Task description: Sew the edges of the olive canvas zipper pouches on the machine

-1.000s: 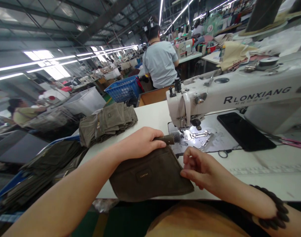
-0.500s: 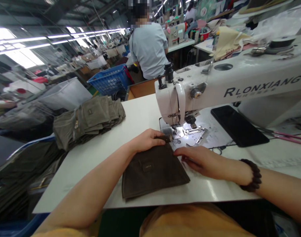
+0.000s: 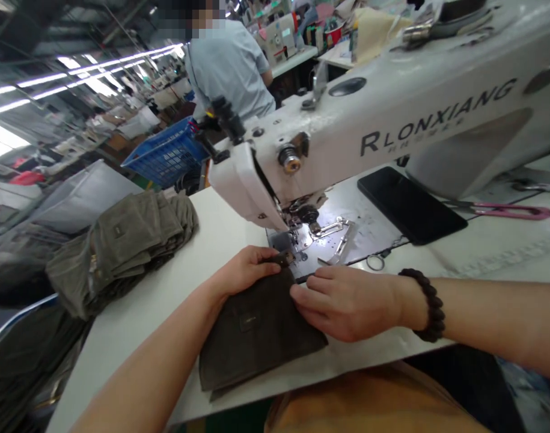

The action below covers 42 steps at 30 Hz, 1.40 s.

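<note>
A dark olive-brown fabric piece [image 3: 261, 343] with a small stitched label patch lies on the white table, its top corner by the needle area of the sewing machine [image 3: 297, 210]. My left hand [image 3: 245, 270] pinches its upper edge between thumb and fingers, where a narrow folded strip [image 3: 284, 258] sticks out toward the presser foot. At the fabric's right edge is my right hand [image 3: 338, 300], fingers curled and closed on that edge; the fingertips are partly hidden. A dark bead bracelet [image 3: 428, 304] circles my right wrist.
A black phone [image 3: 410, 204] lies on the machine bed, with pink-handled scissors [image 3: 509, 210] to its right. Stacked olive fabric pieces [image 3: 125, 240] rest at the table's left. Beyond the machine are a blue basket [image 3: 166, 153] and a seated person [image 3: 229, 66].
The view has shifted right and closer to the machine. My right hand has closed its fingers at the fabric's right edge. My left hand keeps its pinch on the upper edge.
</note>
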### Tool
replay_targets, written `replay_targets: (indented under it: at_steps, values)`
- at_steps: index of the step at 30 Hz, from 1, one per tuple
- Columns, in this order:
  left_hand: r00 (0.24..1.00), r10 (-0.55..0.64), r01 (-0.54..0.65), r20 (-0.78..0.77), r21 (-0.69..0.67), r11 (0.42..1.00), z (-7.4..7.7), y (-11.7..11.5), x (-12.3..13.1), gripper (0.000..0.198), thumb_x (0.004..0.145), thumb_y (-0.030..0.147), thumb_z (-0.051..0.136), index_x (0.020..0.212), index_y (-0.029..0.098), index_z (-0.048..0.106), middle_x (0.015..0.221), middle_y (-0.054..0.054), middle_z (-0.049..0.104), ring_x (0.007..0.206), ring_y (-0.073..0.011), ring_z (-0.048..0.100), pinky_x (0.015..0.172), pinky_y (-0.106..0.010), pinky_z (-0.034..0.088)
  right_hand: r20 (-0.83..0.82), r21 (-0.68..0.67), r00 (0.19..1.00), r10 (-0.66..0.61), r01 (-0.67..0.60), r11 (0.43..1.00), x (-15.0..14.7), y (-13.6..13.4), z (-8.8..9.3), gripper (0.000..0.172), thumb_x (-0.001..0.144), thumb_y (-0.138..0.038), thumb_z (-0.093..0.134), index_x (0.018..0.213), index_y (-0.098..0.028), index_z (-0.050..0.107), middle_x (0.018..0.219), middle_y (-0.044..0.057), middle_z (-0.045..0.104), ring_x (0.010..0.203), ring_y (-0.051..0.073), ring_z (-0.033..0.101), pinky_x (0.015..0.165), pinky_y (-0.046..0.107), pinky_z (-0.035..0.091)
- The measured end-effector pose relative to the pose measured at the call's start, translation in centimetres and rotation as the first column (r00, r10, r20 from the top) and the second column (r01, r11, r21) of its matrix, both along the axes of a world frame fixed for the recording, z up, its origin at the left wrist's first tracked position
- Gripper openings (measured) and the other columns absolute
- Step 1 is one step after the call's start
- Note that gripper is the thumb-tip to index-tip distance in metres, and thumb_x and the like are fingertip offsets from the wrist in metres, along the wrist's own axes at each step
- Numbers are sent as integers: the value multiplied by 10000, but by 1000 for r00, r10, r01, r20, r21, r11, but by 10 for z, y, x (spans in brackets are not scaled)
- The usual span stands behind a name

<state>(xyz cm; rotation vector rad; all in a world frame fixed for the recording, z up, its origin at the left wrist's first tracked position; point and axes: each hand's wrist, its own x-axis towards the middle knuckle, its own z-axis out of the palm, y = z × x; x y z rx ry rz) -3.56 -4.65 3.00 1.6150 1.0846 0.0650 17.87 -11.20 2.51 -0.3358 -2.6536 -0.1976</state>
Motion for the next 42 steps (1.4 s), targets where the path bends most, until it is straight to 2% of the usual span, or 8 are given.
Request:
replay_targets:
  at_steps: [4, 9, 14, 21, 26, 31, 36, 42]
  values:
    - [996, -19, 23, -92, 38, 999, -2, 2, 1, 243, 753, 331, 527, 881, 139, 603, 805, -12, 638, 733, -169, 562, 685, -258, 447, 17, -14, 999, 33, -32, 999, -1, -1, -6, 276, 851, -129, 322, 784, -122, 590, 735, 76, 567, 535, 147, 479, 442, 288, 287]
    - [951, -80, 160, -299, 251, 955, 3, -1, 16, 184, 766, 308, 506, 801, 163, 615, 782, -7, 639, 763, -183, 565, 696, -252, 415, 74, -147, 997, 22, -11, 989, -1, -2, -10, 231, 823, -117, 359, 714, -143, 561, 667, 74, 577, 532, 165, 519, 429, 290, 320]
    - [869, 105, 154, -483, 466, 871, 8, -12, 28, 155, 726, 330, 553, 743, 185, 605, 701, 0, 625, 678, -178, 556, 620, -253, 375, 116, -216, 993, 25, 0, 976, 0, -1, -12, 177, 814, -117, 401, 724, -140, 552, 699, 93, 598, 559, 178, 548, 406, 275, 327]
    - [863, 176, 34, -473, 402, 915, 4, -5, 16, 199, 763, 315, 468, 783, 164, 596, 712, -7, 637, 695, -189, 576, 624, -267, 406, 135, -274, 990, -34, 70, 959, -4, 18, -13, 170, 826, -112, 393, 749, -139, 541, 678, 65, 586, 544, 181, 547, 418, 272, 346]
    - [900, 192, 93, -392, 603, 792, -2, 29, 16, 205, 749, 281, 487, 840, 166, 631, 868, -37, 663, 873, -233, 582, 765, -318, 437, 193, -308, 960, -205, 257, 916, -12, 41, -10, 175, 830, -89, 400, 780, -133, 562, 684, 53, 593, 622, 173, 573, 474, 251, 352]
    - [926, 142, 146, -350, 679, 719, -7, 51, 25, 283, 799, 241, 458, 1052, 207, 581, 1171, -14, 561, 1121, -220, 460, 969, -321, 336, 218, -292, 934, -284, 340, 894, -8, 50, -14, 177, 834, -86, 386, 815, -127, 557, 747, 64, 606, 606, 176, 567, 460, 255, 317]
    - [927, 96, 205, -364, 701, 683, -17, 54, 36, 306, 831, 202, 434, 1114, 171, 545, 1210, -36, 531, 1182, -220, 406, 1041, -336, 254, 258, -253, 922, -288, 352, 901, 1, 47, -15, 180, 840, -92, 381, 800, -142, 550, 717, 49, 590, 580, 169, 540, 455, 268, 274]
    - [910, 106, 257, -401, 744, 617, -23, 43, 35, 237, 815, 150, 479, 1023, 138, 591, 1138, -60, 587, 1133, -208, 475, 1004, -309, 333, 267, -148, 935, -234, 280, 949, 3, 38, -15, 180, 821, -73, 394, 795, -146, 557, 708, 59, 581, 603, 185, 513, 497, 304, 292]
